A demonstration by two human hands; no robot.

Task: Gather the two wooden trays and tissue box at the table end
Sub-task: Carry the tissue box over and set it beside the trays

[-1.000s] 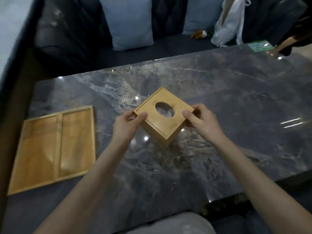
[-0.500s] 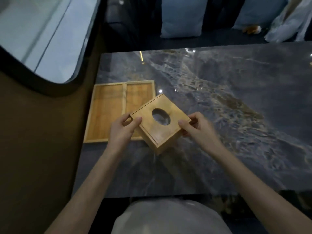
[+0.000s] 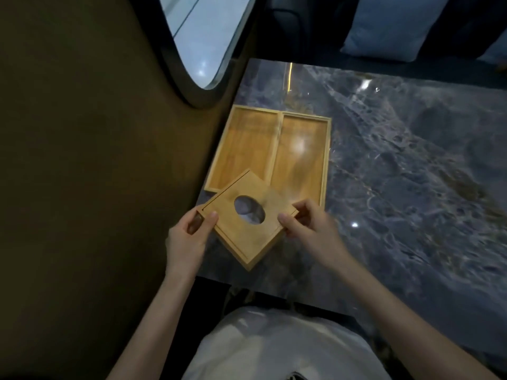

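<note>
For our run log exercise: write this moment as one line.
hands: left and right hold box | box: over tray corner | trays: side by side

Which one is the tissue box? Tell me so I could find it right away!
Look at the dark marble table, at its end beside the brown wall. Two flat wooden trays lie there side by side. The tissue box is the square wooden one held in the left hand and right hand, overlapping the trays' near edge; only it has an oval hole on top.
</note>
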